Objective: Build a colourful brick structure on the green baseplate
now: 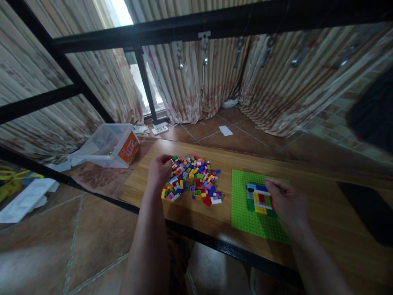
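Note:
A pile of small toy bricks (196, 176) in many colours lies on the wooden table. At the pile's far left edge is my left hand (160, 170), thumb and fingers pinched together; what they hold, if anything, is too small to make out. On the green baseplate (241, 219) sits a flat block of joined bricks (260, 200) in blue, white, red, yellow and green. My right hand (287, 200) is over the right part of the plate, its fingertips drawn together beside the upper right of the joined bricks. Whatever is between them is hidden.
Left of the pile, a clear plastic bin (113, 143) with an orange label stands beyond the table's end. A dark flat object (367, 209) lies at the table's right. A black metal rail (184, 30) with hanging clips crosses in front of the curtains (196, 90).

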{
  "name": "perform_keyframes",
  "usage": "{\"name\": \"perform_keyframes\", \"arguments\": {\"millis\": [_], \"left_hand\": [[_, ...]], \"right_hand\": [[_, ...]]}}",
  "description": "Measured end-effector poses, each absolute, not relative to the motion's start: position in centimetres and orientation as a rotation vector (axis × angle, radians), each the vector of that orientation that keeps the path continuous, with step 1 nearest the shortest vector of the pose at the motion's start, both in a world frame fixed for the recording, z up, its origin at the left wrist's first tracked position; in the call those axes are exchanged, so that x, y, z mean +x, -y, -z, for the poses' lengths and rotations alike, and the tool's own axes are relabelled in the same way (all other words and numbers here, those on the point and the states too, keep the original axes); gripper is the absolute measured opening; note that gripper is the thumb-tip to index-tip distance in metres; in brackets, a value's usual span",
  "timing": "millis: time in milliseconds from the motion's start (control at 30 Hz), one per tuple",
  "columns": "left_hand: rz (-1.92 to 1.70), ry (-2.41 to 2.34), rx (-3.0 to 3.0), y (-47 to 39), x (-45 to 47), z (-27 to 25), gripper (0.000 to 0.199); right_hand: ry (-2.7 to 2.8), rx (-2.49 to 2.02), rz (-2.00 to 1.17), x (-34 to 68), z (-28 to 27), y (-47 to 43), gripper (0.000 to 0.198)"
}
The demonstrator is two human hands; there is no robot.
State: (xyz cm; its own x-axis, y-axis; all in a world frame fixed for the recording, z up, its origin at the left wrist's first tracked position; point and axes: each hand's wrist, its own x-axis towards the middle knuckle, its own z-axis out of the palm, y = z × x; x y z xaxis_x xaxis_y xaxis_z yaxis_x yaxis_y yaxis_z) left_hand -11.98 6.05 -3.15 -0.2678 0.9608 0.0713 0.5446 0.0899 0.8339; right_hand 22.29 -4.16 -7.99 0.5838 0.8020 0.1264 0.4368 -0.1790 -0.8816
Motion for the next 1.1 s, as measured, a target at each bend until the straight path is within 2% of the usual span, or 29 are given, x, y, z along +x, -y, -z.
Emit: {"name": "perform_keyframes", "arguments": {"millis": [200,367,767,933,1033,1100], "left_hand": [[-0.904,-2.108,1.505,-5.6,-15.8,3.2,0.034],[-0.834,-2.077,1.520,-5.8,-16.8,3.9,0.035],[-0.602,-2.334,1.628,-8.2,-14.8,5.7,0.029],[-0.503,-2.365,1.677,-8.4,-13.9,5.1,0.037],[-0.494,-2.407,1.694,-8.6,-14.0,4.3,0.039],[-0.624,-2.364,1.692,-8.5,-13.9,3.6,0.039]], "right_hand": [[1.019,-1.817,-0.466,22.0,8.0,4.1,0.030],[1.027,-1.846,-0.487,22.1,7.7,4.1,0.029],[1.031,-1.812,-0.518,21.6,7.7,3.9,0.026],[1.023,-1.716,-0.476,22.4,8.1,3.7,0.028],[0.952,-1.697,-0.468,23.0,7.8,3.6,0.029],[0.900,-1.676,-0.475,23.3,7.3,3.7,0.029]]}}
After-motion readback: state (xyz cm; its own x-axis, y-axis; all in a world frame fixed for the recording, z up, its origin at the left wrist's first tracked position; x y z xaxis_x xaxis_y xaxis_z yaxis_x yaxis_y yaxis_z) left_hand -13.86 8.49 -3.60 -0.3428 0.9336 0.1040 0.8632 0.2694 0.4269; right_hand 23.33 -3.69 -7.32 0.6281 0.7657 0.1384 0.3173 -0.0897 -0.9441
